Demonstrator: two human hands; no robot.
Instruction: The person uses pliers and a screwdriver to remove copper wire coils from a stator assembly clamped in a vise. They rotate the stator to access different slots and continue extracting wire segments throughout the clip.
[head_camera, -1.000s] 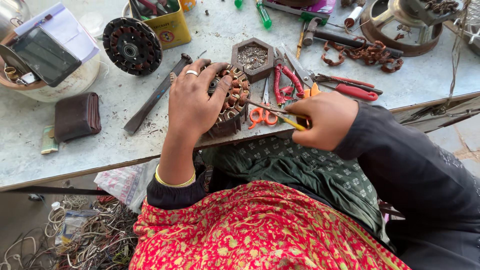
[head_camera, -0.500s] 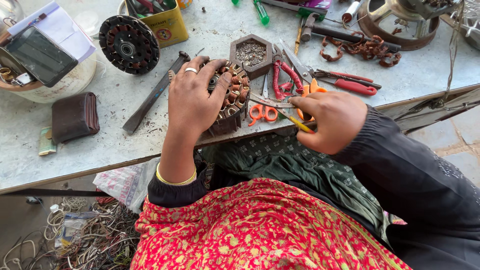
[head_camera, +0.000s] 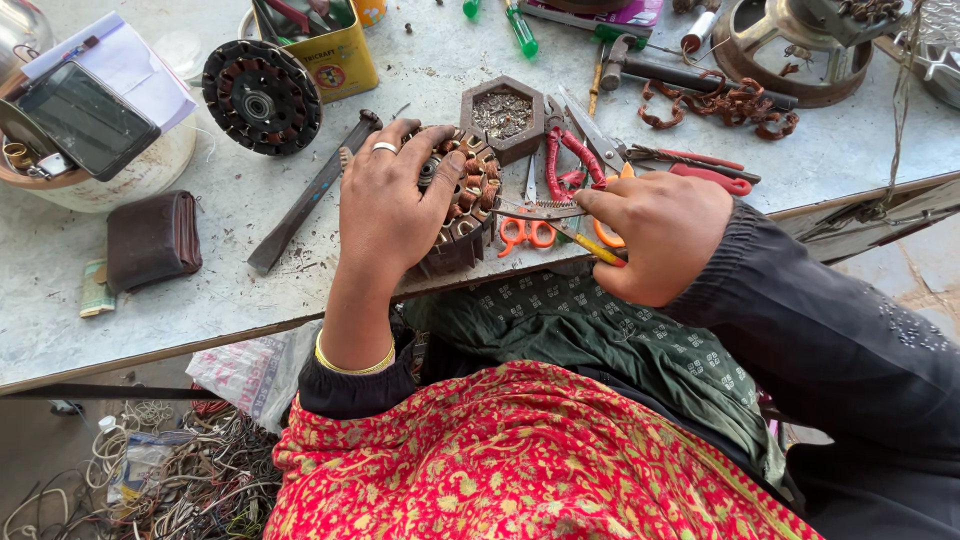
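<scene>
My left hand (head_camera: 392, 200), with a ring on one finger, lies flat over a round motor stator (head_camera: 462, 200) wound with copper coils at the table's front edge. My right hand (head_camera: 655, 232) grips a thin yellow-handled tool (head_camera: 585, 243) whose tip points left toward the stator's side. Orange-handled scissors (head_camera: 528, 222) lie on the table between the two hands, partly under the tool.
A second black stator (head_camera: 260, 95), a yellow tin (head_camera: 335, 55), a hexagonal tray of scraps (head_camera: 503, 115), red-handled pliers (head_camera: 572, 160), a metal file (head_camera: 310, 195), a brown wallet (head_camera: 152, 240), a phone on a white bowl (head_camera: 85, 120) and copper scraps (head_camera: 735, 103) crowd the grey table (head_camera: 200, 300). Wire tangles lie on the floor below.
The view has shifted slightly. My right hand moved a little left, bringing the tool's tip closer to the stator. My left hand stays pressed on the stator.
</scene>
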